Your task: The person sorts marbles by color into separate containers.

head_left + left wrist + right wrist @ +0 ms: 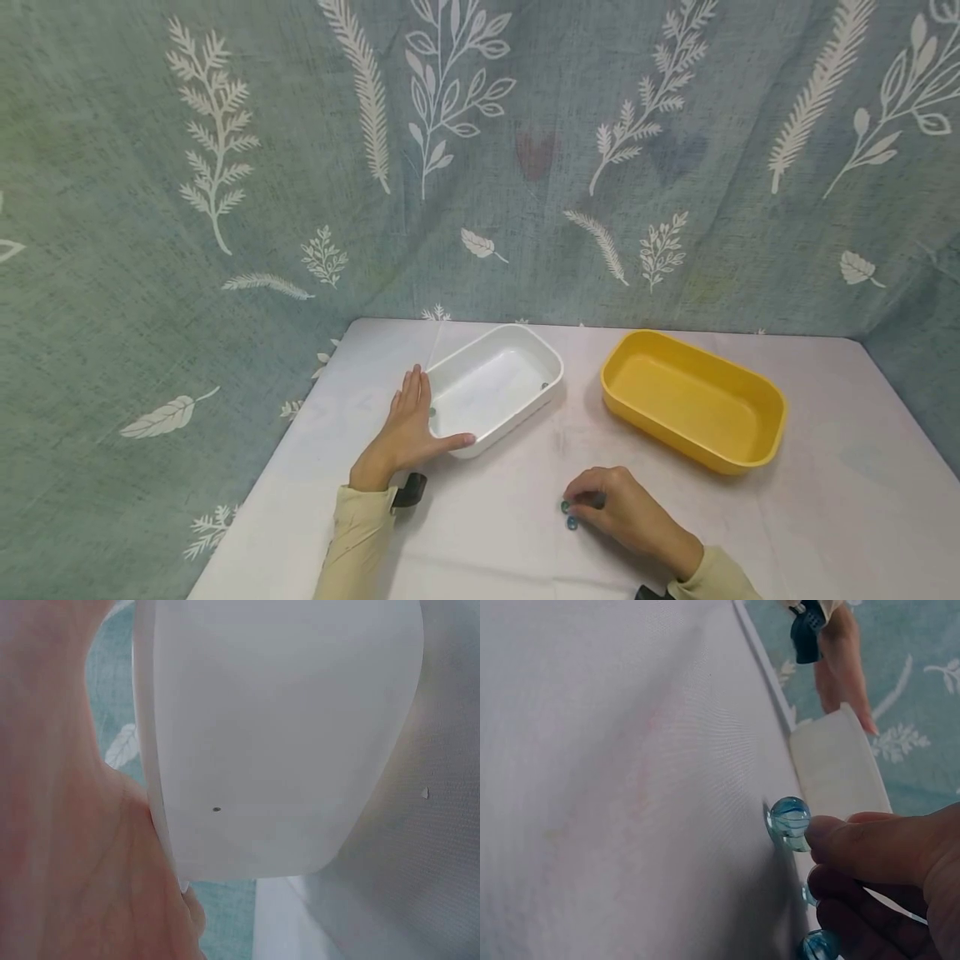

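My left hand rests against the near-left end of a white tray, fingers straight and thumb spread along its near side. The left wrist view shows the palm beside the tray's wall. On the table, my right hand is bent over small glass marbles, thumb and fingertips close together. One clear blue-streaked marble meets the thumb tip; whether it is pinched cannot be told. A second marble is partly hidden by the fingers, and a third marble sits lower beside them.
A yellow tray stands at the right, beyond my right hand. Small marbles lie inside the white tray, one marble at its right side. A white cloth covers the table, and a patterned green curtain hangs behind.
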The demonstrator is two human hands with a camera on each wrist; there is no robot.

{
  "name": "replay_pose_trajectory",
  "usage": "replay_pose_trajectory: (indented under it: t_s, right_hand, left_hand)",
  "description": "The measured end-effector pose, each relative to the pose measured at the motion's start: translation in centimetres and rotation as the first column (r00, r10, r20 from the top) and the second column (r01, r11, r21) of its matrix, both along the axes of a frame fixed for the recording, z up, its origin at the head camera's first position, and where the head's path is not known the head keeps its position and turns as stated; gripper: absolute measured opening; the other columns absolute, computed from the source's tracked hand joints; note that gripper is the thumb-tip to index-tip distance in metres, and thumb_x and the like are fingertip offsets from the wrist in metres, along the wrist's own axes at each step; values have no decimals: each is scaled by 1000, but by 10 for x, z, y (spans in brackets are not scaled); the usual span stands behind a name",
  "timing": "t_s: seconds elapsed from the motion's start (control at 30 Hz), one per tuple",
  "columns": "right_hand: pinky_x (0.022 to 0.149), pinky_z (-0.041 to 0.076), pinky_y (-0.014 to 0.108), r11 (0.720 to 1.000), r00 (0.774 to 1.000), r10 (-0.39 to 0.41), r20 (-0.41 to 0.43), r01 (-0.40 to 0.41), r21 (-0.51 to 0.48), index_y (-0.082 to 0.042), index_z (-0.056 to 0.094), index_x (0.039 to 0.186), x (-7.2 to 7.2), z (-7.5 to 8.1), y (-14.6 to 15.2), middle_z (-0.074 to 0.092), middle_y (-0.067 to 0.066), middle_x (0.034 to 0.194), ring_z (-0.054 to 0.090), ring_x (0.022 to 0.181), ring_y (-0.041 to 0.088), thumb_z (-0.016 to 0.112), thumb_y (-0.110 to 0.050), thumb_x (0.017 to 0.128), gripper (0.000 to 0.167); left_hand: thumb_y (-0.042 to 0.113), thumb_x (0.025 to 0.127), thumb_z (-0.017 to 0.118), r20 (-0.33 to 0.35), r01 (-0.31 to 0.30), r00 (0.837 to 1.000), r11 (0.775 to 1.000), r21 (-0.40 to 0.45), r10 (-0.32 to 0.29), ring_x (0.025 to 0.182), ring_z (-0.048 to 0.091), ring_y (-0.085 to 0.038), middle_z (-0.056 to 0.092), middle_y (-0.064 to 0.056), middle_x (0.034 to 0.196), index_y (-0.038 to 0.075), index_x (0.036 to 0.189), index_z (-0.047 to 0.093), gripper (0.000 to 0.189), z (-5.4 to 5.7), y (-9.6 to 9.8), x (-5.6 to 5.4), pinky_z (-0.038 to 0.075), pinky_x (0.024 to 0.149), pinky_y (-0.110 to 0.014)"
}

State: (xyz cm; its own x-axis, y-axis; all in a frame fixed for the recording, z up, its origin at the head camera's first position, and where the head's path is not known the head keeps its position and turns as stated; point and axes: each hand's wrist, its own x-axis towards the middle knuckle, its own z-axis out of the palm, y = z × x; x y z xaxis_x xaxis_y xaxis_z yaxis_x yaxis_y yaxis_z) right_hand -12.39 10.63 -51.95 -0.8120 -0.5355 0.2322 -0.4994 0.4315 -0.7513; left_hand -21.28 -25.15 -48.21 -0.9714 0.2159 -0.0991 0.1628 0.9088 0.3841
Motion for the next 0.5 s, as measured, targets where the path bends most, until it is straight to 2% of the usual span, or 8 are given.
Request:
replay_pose_trajectory:
  t_s: [0.3,0.5]
  right_hand:
    - [81,60,23,1000,998,7,-65,-5,27,-11,80,98,0,-4,-2,80,-3,98,71,91,2,82,-7,85,14]
    - [80,60,23,1000,999,-5,-46,6,27,-12,80,97,0,-5,-4,79,-4,97,69,89,0,83,-7,85,14]
  left_hand:
    - [81,76,69,-2,4,1000,1000,5,-4,162,-11,-39,-17,-19,173,-6,163,-2,142,2,1,1,4,132,-60]
    - [81,76,69,-8,7,1000,1000,-3,-7,162,-11,-39,-13,-21,174,-6,163,-1,142,3,0,1,4,132,-60]
